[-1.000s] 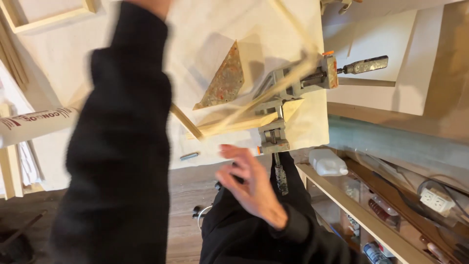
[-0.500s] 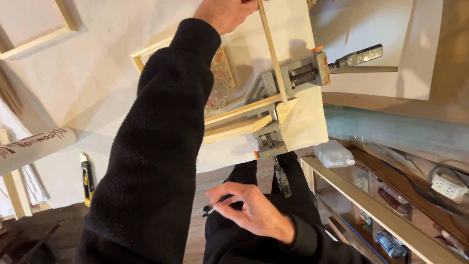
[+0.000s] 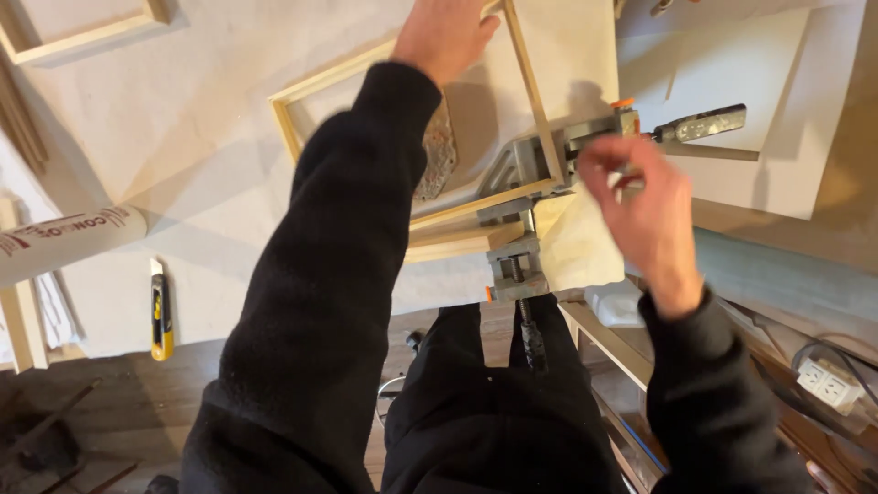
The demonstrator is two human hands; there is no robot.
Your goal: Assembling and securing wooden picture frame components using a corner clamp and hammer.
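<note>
Hands outstretched over clamped wooden frame

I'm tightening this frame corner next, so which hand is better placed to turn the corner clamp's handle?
Probably the right hand: it hovers open beside the corner clamp, near its handle. The left hand rests on the wooden frame, farther off.

A yellow utility knife is seen lying on the pale sheet-covered worktop, near a white paper roll at the left edge. A second wooden frame is laid at the top left. A white power strip is seen low on the right.
</note>
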